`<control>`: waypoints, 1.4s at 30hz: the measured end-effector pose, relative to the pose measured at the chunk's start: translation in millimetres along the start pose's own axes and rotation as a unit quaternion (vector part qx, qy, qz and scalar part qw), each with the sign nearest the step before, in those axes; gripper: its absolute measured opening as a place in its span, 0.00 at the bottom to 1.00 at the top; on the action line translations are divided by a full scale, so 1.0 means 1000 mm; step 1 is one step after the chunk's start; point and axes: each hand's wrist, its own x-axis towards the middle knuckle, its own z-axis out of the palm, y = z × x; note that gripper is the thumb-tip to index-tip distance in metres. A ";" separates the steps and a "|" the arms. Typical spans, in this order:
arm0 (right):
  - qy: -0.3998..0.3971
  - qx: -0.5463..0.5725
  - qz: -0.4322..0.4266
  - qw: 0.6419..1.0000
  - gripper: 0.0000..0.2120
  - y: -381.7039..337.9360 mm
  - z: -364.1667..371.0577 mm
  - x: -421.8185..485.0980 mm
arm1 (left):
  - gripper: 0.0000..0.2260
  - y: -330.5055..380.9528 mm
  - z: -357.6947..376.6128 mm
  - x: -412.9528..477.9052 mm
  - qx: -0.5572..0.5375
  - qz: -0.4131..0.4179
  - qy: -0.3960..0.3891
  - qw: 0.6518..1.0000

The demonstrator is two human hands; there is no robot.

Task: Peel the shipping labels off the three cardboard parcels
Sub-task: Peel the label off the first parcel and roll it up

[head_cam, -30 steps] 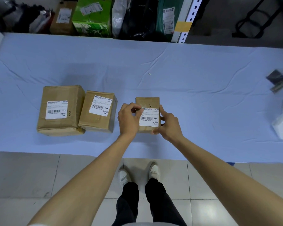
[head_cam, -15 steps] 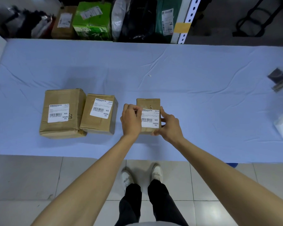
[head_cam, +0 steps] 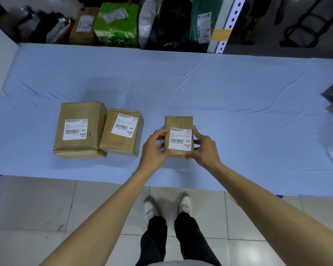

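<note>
Left hand (head_cam: 152,150) slid down from top-left corner of white barcode label (head_cam: 181,140); now grips small parcel (head_cam: 178,121) left side, thumb on label's lower-left corner. Right hand (head_cam: 205,148) grips right side. Parcel near table (head_cam: 238,112) front edge, label flat.

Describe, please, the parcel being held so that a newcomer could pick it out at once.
On the blue tablecloth, three cardboard parcels lie in a row. The smallest parcel is at the right end, gripped by the left hand and right hand. It sits apart from the touching 25/42 parcel and 24/42 parcel, and its label reads 26/42.
</note>
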 end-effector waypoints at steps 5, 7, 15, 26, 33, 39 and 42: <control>0.001 0.000 0.008 1.000 0.49 -0.001 0.000 0.001 | 0.13 0.004 0.001 0.012 0.077 0.012 0.062 0.995; 0.001 -0.004 0.008 1.000 0.49 -0.001 -0.001 0.002 | 0.08 0.006 0.002 0.020 0.108 0.021 0.091 0.990; 0.005 -0.002 0.012 1.000 0.49 0.001 0.000 0.002 | 0.05 0.006 0.018 0.024 0.071 0.031 0.136 0.988; 0.005 0.013 0.015 1.000 0.49 0.001 0.000 0.003 | 0.02 0.011 0.020 0.038 0.113 0.029 0.153 0.981; 0.004 0.015 0.016 1.000 0.49 0.002 0.001 0.005 | 0.01 0.008 0.017 0.041 0.135 0.053 0.122 0.982; 0.004 0.012 0.019 1.000 0.50 0.002 0.001 0.004 | 0.01 0.010 0.016 0.039 0.129 0.049 0.144 0.980; 0.002 0.010 0.016 1.000 0.51 0.003 0.001 0.004 | 0.02 0.010 0.017 0.039 0.133 0.058 0.142 0.979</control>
